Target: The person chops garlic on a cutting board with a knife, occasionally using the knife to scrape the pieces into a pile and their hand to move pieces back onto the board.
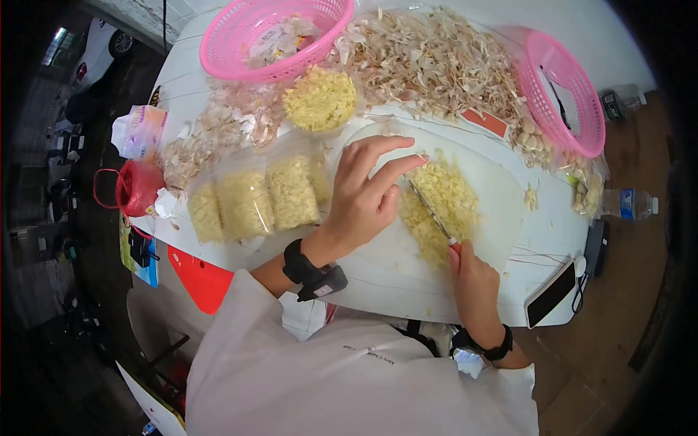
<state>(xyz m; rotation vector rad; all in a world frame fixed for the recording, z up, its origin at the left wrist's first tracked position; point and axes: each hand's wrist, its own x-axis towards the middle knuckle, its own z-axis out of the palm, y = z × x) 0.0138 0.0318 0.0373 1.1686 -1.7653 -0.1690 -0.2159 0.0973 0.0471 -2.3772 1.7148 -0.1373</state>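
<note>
My right hand [476,283] is wrapped round the red handle of a knife [432,211], whose blade lies across a pile of chopped garlic [454,189]. The garlic is spread on a white cutting board [502,211]. My left hand [367,192] hovers over the board's left part, fingers apart and stretched toward the far end of the blade. One fingertip is right at the garlic's upper edge, close to the knife's tip. Left of this hand stand clear bags of chopped garlic [243,200], packed side by side.
Garlic skins [429,58] heap along the back between two pink baskets [280,73] [563,94]. An open bag of chopped garlic [320,98] stands behind the board. A phone [552,294] lies at the right edge, near a water bottle [629,203]. A red plastic roll [138,187] sits far left.
</note>
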